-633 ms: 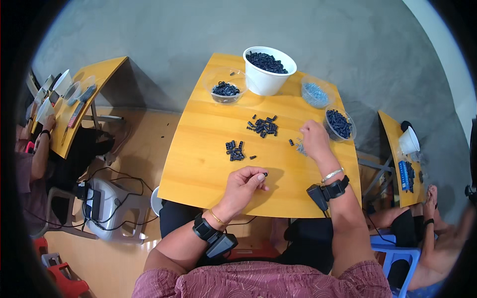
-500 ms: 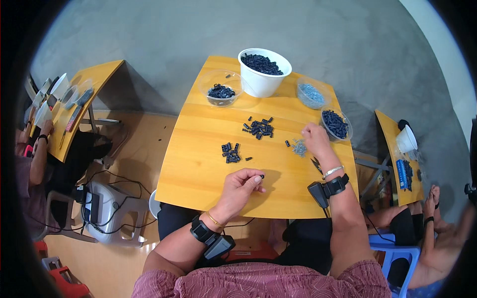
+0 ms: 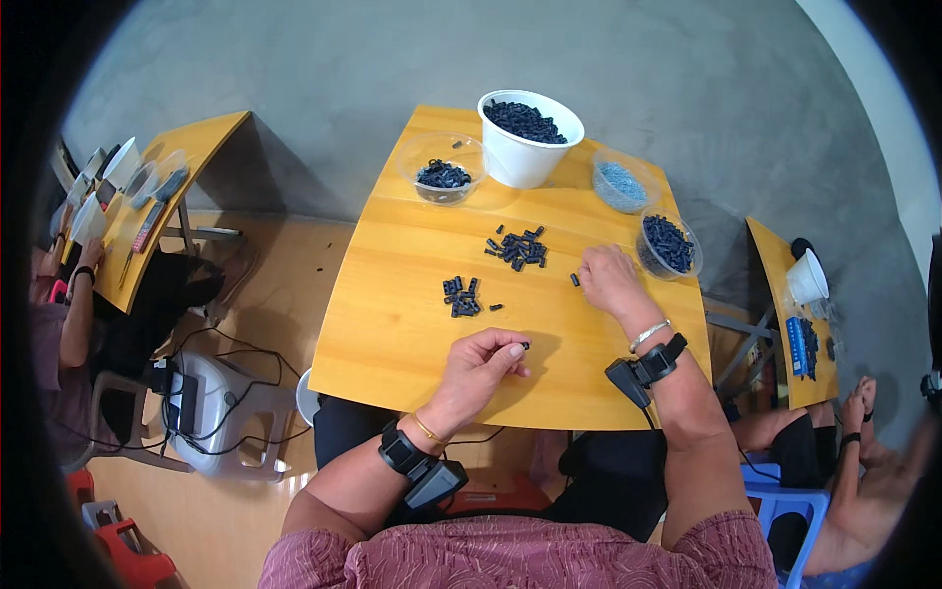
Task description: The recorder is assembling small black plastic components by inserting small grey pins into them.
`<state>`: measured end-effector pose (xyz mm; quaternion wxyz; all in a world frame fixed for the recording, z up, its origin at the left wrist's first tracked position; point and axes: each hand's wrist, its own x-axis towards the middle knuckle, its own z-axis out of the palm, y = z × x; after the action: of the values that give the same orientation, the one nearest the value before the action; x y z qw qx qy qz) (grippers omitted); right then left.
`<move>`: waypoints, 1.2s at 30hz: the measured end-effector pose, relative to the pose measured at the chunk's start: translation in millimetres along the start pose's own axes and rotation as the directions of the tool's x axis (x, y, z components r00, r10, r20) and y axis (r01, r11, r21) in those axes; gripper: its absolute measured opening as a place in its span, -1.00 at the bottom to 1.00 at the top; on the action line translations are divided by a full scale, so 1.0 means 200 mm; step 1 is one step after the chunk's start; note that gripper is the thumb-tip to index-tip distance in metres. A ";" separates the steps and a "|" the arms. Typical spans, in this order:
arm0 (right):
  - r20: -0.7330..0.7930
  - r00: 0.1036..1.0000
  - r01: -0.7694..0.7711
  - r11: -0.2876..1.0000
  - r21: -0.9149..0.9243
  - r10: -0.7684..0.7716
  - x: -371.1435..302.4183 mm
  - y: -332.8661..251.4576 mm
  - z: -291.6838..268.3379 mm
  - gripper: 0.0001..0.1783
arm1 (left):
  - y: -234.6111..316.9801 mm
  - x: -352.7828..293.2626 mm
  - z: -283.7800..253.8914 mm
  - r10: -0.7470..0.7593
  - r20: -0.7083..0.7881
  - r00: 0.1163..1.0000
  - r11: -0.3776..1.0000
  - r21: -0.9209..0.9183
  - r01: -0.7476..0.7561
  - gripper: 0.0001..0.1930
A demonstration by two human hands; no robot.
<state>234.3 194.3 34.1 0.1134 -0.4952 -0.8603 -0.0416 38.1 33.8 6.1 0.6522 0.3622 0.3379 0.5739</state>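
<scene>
My left hand point(image 3: 483, 367) is closed in a pinch near the table's front edge, with a small black plastic piece point(image 3: 526, 346) between thumb and forefinger. Further right and farther away, my right hand point(image 3: 612, 279) reaches down to the tabletop with its fingers bunched. It covers the little heap of silvery pins, so what its fingertips hold is hidden. One loose black piece point(image 3: 575, 280) lies just left of those fingers. Between the hands and the bowls are a pile of small black pieces point(image 3: 517, 249) and a nearer cluster of black pieces point(image 3: 460, 297).
Along the far side of the wooden table point(image 3: 392, 344) stand a white tub point(image 3: 520, 165) of black pieces, a clear bowl point(image 3: 442, 182) of black parts, a clear tub point(image 3: 622, 187) of silvery-blue pins and another black-filled bowl point(image 3: 669, 245). People sit at side tables left and right.
My right hand has moved left and slightly down onto the heap of pins, covering it. My left hand keeps its pinch on the black piece. The whole view has shifted slightly.
</scene>
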 end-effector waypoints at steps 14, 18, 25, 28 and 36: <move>0.125 0.992 -0.119 0.295 0.948 -0.002 -0.27 -0.33 -0.15 -0.94 | -0.01 0.01 -0.03 -0.035 -0.032 0.999 0.978 -0.207 0.028 -0.87; 0.144 0.985 -0.127 0.165 0.978 -0.096 -0.28 -0.40 -0.17 -0.95 | 0.00 0.00 -0.03 -0.070 0.013 0.997 0.944 -0.323 0.070 -0.85; 0.150 0.983 -0.143 0.075 0.987 -0.102 -0.29 -0.43 -0.12 -0.89 | 0.00 0.01 -0.03 -0.028 0.033 0.999 0.931 -0.364 0.038 -0.84; 0.100 0.991 -0.082 0.186 0.979 -0.086 -0.30 -0.46 -0.11 -0.89 | 0.00 0.01 -0.02 -0.026 0.001 1.000 0.939 -0.342 0.025 -0.85; -0.033 0.997 0.057 0.373 0.926 -0.071 -0.30 -0.50 -0.11 -0.90 | 0.00 0.00 -0.03 -0.017 -0.045 0.999 0.950 -0.311 0.002 -0.87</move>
<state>181.2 89.2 45.8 0.3635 -0.3139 -0.7559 0.4449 33.5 34.5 3.7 0.6957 0.2398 0.2601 0.6252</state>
